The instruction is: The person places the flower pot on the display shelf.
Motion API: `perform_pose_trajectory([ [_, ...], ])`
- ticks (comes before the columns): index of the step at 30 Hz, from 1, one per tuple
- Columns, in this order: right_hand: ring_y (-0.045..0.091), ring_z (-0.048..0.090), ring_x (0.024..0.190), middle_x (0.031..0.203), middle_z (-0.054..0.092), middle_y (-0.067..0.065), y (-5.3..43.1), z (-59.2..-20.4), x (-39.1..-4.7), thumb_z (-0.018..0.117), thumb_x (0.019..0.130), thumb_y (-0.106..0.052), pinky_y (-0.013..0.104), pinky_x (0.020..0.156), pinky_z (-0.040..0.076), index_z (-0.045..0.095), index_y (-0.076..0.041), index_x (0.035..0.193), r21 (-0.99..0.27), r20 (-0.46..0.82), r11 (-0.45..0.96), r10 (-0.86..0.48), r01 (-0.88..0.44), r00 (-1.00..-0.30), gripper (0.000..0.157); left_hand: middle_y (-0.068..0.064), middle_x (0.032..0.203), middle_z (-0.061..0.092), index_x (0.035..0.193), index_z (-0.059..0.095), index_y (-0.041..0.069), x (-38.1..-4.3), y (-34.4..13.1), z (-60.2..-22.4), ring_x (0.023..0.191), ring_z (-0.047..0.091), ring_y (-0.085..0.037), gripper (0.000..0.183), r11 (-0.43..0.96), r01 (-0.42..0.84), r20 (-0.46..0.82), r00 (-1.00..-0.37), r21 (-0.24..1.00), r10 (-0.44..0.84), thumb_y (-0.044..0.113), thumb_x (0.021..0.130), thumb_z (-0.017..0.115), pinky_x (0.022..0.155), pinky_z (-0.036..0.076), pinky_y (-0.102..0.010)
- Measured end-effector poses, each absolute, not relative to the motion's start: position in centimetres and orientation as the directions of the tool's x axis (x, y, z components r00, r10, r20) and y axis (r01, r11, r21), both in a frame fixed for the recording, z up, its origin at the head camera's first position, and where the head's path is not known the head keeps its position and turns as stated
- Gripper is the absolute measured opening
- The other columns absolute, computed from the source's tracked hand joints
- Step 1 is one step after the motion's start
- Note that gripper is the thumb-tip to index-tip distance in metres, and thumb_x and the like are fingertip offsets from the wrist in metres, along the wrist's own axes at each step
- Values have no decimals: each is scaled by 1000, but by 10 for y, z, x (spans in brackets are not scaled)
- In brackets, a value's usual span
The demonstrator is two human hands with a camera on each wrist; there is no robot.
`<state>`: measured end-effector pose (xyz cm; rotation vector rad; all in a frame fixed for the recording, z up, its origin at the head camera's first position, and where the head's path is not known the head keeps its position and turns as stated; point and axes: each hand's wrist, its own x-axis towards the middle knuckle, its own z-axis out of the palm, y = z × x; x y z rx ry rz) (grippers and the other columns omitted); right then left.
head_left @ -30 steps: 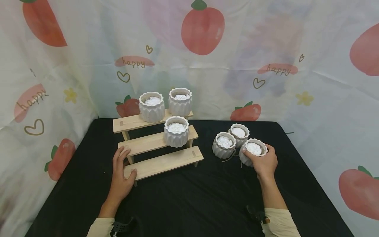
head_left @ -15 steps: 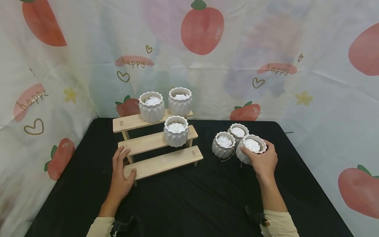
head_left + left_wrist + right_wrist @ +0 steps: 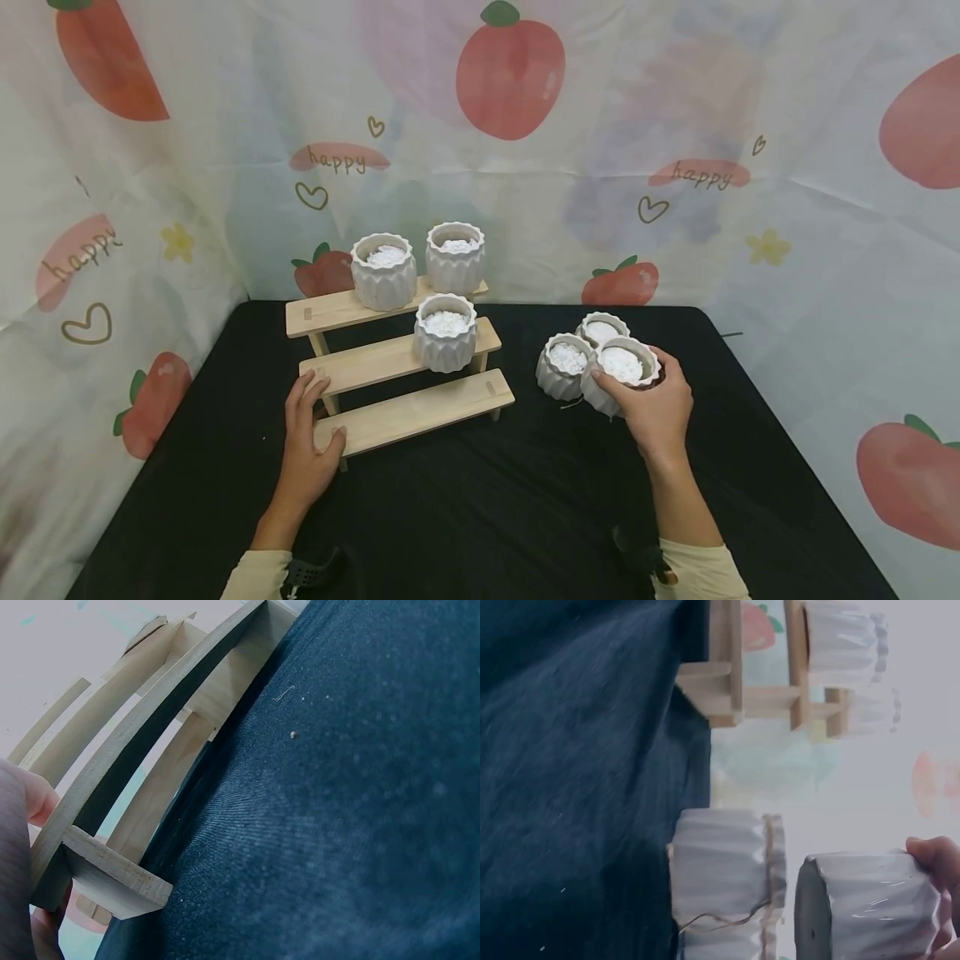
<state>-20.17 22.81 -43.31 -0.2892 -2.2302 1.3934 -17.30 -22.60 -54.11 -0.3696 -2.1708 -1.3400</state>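
My right hand (image 3: pixel 662 408) grips a white fluted pot (image 3: pixel 602 392) by its rim, thumb on the near side. In the right wrist view this held pot (image 3: pixel 877 907) is lifted, its flat base showing. Beside it on the cloth stand two similar pots, a left one (image 3: pixel 564 382) and a back one (image 3: pixel 600 321) partly hidden; twine runs round the left one. On the left, my left hand (image 3: pixel 307 450) holds the end of a three-tier wooden stand (image 3: pixel 420 412), thumb at the lowest board and fingers by the middle one. White granules fill the pots.
Two white pots, one on the left (image 3: pixel 384 283) and one on the right (image 3: pixel 456 267), sit on the stand's top board. Another pot (image 3: pixel 446 346) sits at the right of its middle board. Black cloth (image 3: pixel 480 517) covers the table; a printed curtain (image 3: pixel 525 208) hangs behind.
My right hand has raised its pot off the cloth and moved it left, so it now overlaps the other two pots in the head view. The left hand and the stand stay put.
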Motion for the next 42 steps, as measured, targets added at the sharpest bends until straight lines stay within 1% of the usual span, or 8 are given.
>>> perform_pose_trajectory([
  [8, 21, 60, 112, 132, 60, 13, 216, -420, -192, 95, 73, -16, 12, 78, 48, 51, -2, 147, -899, 292, 420, 372, -120, -881, 87, -10, 167, 17, 157, 40, 8, -173, -226, -541, 147, 24, -22, 83, 463, 494, 582, -811, 736, -59, -16, 81, 63, 106, 33, -18],
  [13, 22, 60, 113, 133, 60, 13, 207, -415, -188, 95, 74, -16, 12, 79, 47, 50, -2, 148, -893, 300, 427, 328, -142, -896, 88, -9, 168, 17, 157, 40, 10, -172, -226, -540, 147, 24, -21, 83, 466, 485, 574, -816, 740, -62, -16, 82, 64, 106, 33, -18],
  [19, 22, 60, 111, 130, 61, 13, 195, -412, -187, 96, 72, -17, 15, 82, 47, 51, 0, 145, -885, 321, 427, 279, -183, -905, 88, -8, 167, 17, 157, 40, 10, -172, -225, -539, 146, 25, -20, 83, 467, 486, 576, -815, 739, -63, -16, 81, 65, 105, 33, -17],
  [25, 21, 59, 110, 127, 62, 12, 186, -409, -186, 97, 71, -17, 18, 83, 47, 53, -1, 143, -881, 322, 431, 246, -194, -914, 85, -9, 167, 17, 157, 40, 9, -171, -225, -538, 146, 25, -20, 82, 461, 497, 583, -811, 735, -56, -16, 82, 64, 105, 34, -19],
  [31, 23, 58, 111, 128, 64, 10, 173, -408, -185, 98, 70, -17, 24, 83, 47, 56, -5, 143, -863, 343, 442, 160, -243, -926, 85, -9, 167, 17, 157, 40, 9, -172, -226, -539, 146, 25, -21, 83, 465, 495, 584, -810, 734, -59, -16, 81, 63, 105, 33, -16],
  [38, 24, 57, 113, 129, 63, 12, 160, -407, -188, 99, 67, -20, 43, 89, 49, 54, -4, 144, -840, 343, 477, 97, -259, -934, 91, -10, 168, 16, 157, 39, 8, -173, -226, -540, 147, 24, -22, 83, 462, 497, 583, -811, 734, -54, -15, 81, 62, 105, 34, -17],
  [42, 24, 58, 112, 126, 63, 11, 152, -403, -186, 100, 65, -21, 45, 88, 50, 56, -6, 141, -833, 348, 478, 60, -279, -935, 89, -11, 167, 16, 157, 39, 7, -172, -226, -541, 147, 24, -22, 83, 465, 504, 590, -806, 728, -50, -15, 81, 62, 106, 34, -18],
])
